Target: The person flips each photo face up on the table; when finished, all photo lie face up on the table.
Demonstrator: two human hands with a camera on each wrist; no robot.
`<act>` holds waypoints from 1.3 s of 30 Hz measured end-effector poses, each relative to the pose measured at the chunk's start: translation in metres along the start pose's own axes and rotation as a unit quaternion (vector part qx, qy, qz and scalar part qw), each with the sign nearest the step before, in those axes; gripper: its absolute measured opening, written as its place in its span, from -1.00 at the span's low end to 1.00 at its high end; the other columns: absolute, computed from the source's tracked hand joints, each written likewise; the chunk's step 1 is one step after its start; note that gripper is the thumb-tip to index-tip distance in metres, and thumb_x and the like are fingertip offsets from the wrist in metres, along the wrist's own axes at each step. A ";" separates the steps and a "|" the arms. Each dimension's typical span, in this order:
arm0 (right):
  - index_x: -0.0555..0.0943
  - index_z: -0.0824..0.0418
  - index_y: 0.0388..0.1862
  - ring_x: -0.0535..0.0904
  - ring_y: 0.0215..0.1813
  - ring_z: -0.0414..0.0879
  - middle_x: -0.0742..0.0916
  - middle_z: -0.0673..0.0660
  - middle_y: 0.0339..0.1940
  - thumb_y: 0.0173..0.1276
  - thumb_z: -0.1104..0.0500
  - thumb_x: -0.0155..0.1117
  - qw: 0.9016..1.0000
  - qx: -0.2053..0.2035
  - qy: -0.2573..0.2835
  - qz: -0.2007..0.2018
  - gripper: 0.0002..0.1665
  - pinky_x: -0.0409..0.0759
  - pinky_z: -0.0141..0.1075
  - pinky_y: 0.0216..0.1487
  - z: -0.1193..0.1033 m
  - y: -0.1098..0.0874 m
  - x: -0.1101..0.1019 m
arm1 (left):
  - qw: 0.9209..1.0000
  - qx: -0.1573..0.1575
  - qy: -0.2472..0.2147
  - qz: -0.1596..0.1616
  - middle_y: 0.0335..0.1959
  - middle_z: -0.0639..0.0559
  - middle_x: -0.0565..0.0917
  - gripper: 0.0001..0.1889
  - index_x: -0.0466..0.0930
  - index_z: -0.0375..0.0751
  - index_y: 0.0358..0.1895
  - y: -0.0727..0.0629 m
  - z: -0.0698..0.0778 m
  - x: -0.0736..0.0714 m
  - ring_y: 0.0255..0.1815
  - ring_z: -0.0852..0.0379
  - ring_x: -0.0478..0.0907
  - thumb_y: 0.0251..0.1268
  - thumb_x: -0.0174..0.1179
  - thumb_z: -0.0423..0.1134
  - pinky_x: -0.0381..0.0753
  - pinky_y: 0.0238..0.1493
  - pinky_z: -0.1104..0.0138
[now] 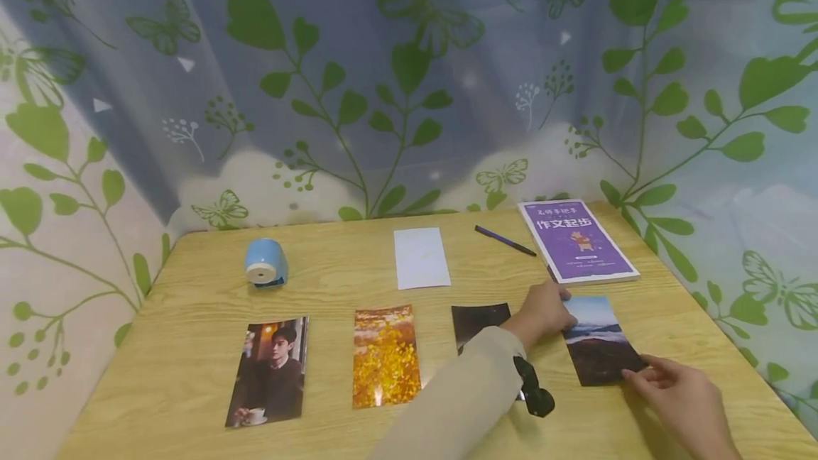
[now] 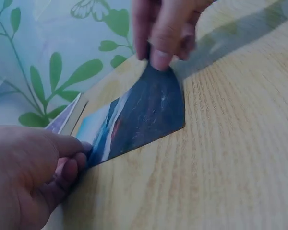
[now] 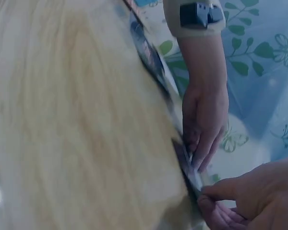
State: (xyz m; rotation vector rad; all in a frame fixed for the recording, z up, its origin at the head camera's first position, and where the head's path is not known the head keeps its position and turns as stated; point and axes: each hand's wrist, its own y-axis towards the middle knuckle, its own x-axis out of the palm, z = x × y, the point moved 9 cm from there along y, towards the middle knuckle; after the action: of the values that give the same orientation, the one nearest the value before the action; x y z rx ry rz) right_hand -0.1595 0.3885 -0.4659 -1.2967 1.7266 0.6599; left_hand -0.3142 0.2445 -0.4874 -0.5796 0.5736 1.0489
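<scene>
A landscape photo print (image 1: 601,341), with blue sky, cloud and dark ground, lies at the table's right side between both hands. At its upper left edge, my left hand (image 1: 543,314) pinches it between thumb and fingers. My right hand (image 1: 686,397) grips the lower right corner; in the left wrist view this right hand (image 2: 168,31) pulls that end of the print (image 2: 144,108) up into a curve. The sleeved left forearm partly covers a dark photo (image 1: 479,319) just to the left. In the right wrist view the print (image 3: 186,167) shows nearly edge-on.
Further left lie an autumn-leaves photo (image 1: 385,357) and a portrait photo (image 1: 271,375). Behind them are a blue pencil sharpener (image 1: 265,261), a white sheet (image 1: 422,258), a dark pen (image 1: 505,241) and a purple book (image 1: 580,240). A patterned curtain (image 1: 358,91) hangs at the table's back edge.
</scene>
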 end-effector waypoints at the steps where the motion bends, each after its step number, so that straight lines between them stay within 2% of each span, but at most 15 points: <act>1: 0.55 0.53 0.17 0.73 -0.34 -0.03 0.81 0.15 -0.35 0.33 -0.18 0.36 1.000 0.007 -0.002 -0.020 -0.19 0.66 -0.09 -0.27 0.004 0.002 0.004 | 1.000 -0.006 -0.019 0.005 -0.07 0.18 0.76 -0.54 0.74 -0.04 0.05 0.000 -0.002 0.000 -0.07 0.34 0.60 -0.03 0.54 -0.22 0.53 -0.03 0.56; 3: 0.56 0.54 0.16 0.74 -0.28 0.06 0.81 0.18 -0.33 0.31 -0.25 0.35 0.999 0.017 -0.009 -0.050 -0.12 0.66 0.02 -0.18 0.010 0.004 0.009 | 0.998 -0.014 -0.066 0.013 -0.17 0.15 0.77 -0.56 0.75 -0.09 -0.01 -0.001 -0.006 -0.001 -0.19 0.34 0.60 -0.08 0.54 -0.29 0.55 -0.12 0.55; 6: 0.58 0.52 0.14 0.73 -0.22 0.14 0.81 0.24 -0.29 0.29 -0.33 0.32 0.997 0.022 -0.016 -0.070 -0.08 0.63 0.11 -0.11 0.016 0.004 0.013 | 0.993 -0.017 -0.118 0.020 -0.32 0.11 0.76 -0.60 0.76 -0.15 -0.09 -0.001 -0.011 -0.001 -0.35 0.35 0.57 -0.13 0.53 -0.35 0.54 -0.26 0.55; 10: 0.61 0.50 0.11 0.74 -0.20 0.14 0.81 0.24 -0.27 0.29 -0.34 0.31 0.997 0.019 -0.011 -0.074 -0.09 0.64 0.10 -0.09 0.017 0.006 0.014 | 0.991 -0.016 -0.136 0.013 -0.36 0.09 0.75 -0.63 0.73 -0.19 -0.12 -0.002 -0.012 -0.004 -0.38 0.33 0.56 -0.11 0.53 -0.35 0.53 -0.29 0.54; 14: 0.62 0.49 0.11 0.74 -0.22 0.10 0.81 0.23 -0.27 0.29 -0.33 0.32 0.997 0.018 -0.001 -0.076 -0.11 0.66 0.04 -0.15 0.013 0.007 0.011 | 0.987 -0.014 -0.160 -0.019 -0.45 0.09 0.71 -0.67 0.71 -0.19 -0.12 -0.001 -0.014 -0.002 -0.48 0.30 0.55 -0.03 0.53 -0.36 0.54 -0.37 0.50; 16: 0.63 0.48 0.10 0.74 -0.23 0.08 0.81 0.24 -0.27 0.29 -0.32 0.33 0.998 0.010 -0.001 -0.069 -0.12 0.67 -0.02 -0.20 0.010 0.009 0.008 | 0.986 0.001 -0.160 -0.043 -0.50 0.11 0.67 -0.67 0.71 -0.18 -0.09 -0.001 -0.013 -0.001 -0.53 0.30 0.51 0.02 0.52 -0.35 0.51 -0.41 0.49; 18: 0.63 0.47 0.09 0.74 -0.26 0.05 0.81 0.25 -0.27 0.28 -0.33 0.33 0.998 0.004 -0.003 -0.060 -0.13 0.67 -0.10 -0.28 0.004 0.012 0.004 | 0.988 0.028 -0.138 -0.066 -0.54 0.15 0.64 -0.65 0.70 -0.15 -0.05 -0.002 -0.012 -0.003 -0.55 0.31 0.49 0.05 0.52 -0.30 0.47 -0.43 0.50; 20: 0.64 0.47 0.08 0.73 -0.27 0.01 0.81 0.26 -0.26 0.28 -0.34 0.33 0.999 -0.003 -0.004 -0.052 -0.12 0.65 -0.19 -0.35 -0.002 0.014 0.002 | 0.989 0.057 -0.109 -0.088 -0.53 0.20 0.62 -0.62 0.70 -0.11 0.01 -0.003 -0.010 -0.005 -0.53 0.33 0.48 0.08 0.51 -0.24 0.45 -0.43 0.51; 23: 0.63 0.49 0.09 0.73 -0.31 -0.05 0.82 0.25 -0.28 0.28 -0.32 0.34 0.999 -0.021 0.007 -0.049 -0.12 0.62 -0.27 -0.40 -0.014 0.016 0.002 | 0.985 0.093 -0.088 -0.115 -0.47 0.21 0.66 -0.62 0.69 -0.10 0.07 -0.004 -0.011 -0.013 -0.51 0.31 0.56 0.17 0.46 -0.17 0.49 -0.44 0.50; 26: 0.64 0.48 0.09 0.74 -0.35 -0.10 0.82 0.21 -0.31 0.28 -0.27 0.38 0.997 -0.046 0.023 -0.052 -0.17 0.63 -0.30 -0.40 -0.030 0.017 0.005 | 0.981 0.115 -0.087 -0.129 -0.39 0.14 0.72 -0.67 0.69 -0.15 0.08 -0.005 -0.019 -0.031 -0.49 0.22 0.65 0.28 0.37 -0.15 0.54 -0.44 0.48; 30: 0.69 0.41 0.05 0.74 -0.34 -0.13 0.83 0.16 -0.31 0.26 -0.18 0.44 0.994 -0.090 0.038 -0.048 -0.30 0.64 -0.36 -0.39 -0.057 0.019 0.010 | 0.981 0.122 -0.087 -0.119 -0.30 0.05 0.75 -0.71 0.71 -0.17 0.04 -0.002 -0.041 -0.070 -0.42 0.15 0.69 0.37 0.29 -0.11 0.60 -0.39 0.44; 34: 0.72 0.34 0.02 0.75 -0.32 -0.14 0.82 0.11 -0.32 0.23 -0.04 0.50 0.986 -0.149 0.067 -0.027 -0.46 0.63 -0.41 -0.37 -0.091 0.027 0.019 | 0.984 0.099 -0.116 -0.089 -0.16 -0.03 0.76 -0.70 0.71 -0.14 0.05 0.002 -0.074 -0.118 -0.28 0.11 0.71 0.40 0.26 -0.07 0.70 -0.25 0.32; 39: 0.68 0.36 0.08 0.74 -0.33 -0.15 0.80 0.10 -0.31 0.26 0.01 0.48 0.975 -0.189 0.110 -0.035 -0.46 0.61 -0.39 -0.43 -0.126 0.037 0.038 | 0.985 0.057 -0.156 -0.046 -0.01 -0.13 0.73 -0.66 0.68 -0.18 0.10 0.003 -0.118 -0.167 -0.12 -0.03 0.72 0.42 0.23 -0.06 0.71 -0.08 0.18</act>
State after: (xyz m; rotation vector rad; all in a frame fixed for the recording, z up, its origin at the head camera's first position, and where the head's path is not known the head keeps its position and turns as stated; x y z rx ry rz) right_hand -0.2385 0.2794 -0.4394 -1.7415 1.7771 0.8610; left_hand -0.3996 0.0609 -0.4587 -0.3282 0.3246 0.9879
